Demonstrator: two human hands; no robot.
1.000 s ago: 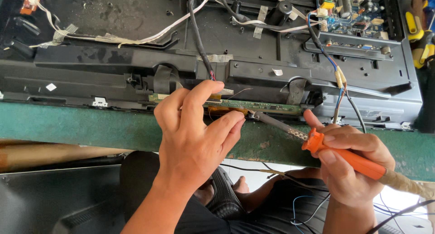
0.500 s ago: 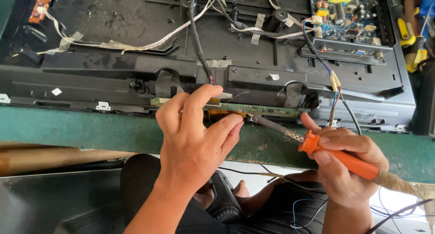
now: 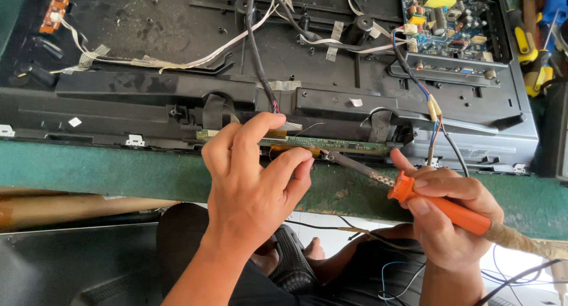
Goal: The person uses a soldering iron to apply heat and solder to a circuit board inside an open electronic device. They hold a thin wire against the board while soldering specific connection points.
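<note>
Left hand (image 3: 251,184) pinches fingertips onto the narrow green circuit strip (image 3: 331,144) along the near edge of the opened black chassis (image 3: 177,57), steadying it, while right hand (image 3: 452,214) grips the orange-handled soldering iron (image 3: 414,190) pen-style (tip angled toward strip).

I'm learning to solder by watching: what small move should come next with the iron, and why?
Probably ease the soldering iron tip a little further left. The right hand holds its orange handle, the tip sits near the narrow green circuit strip, and the left hand fingers pinch at the strip just beside it.
</note>
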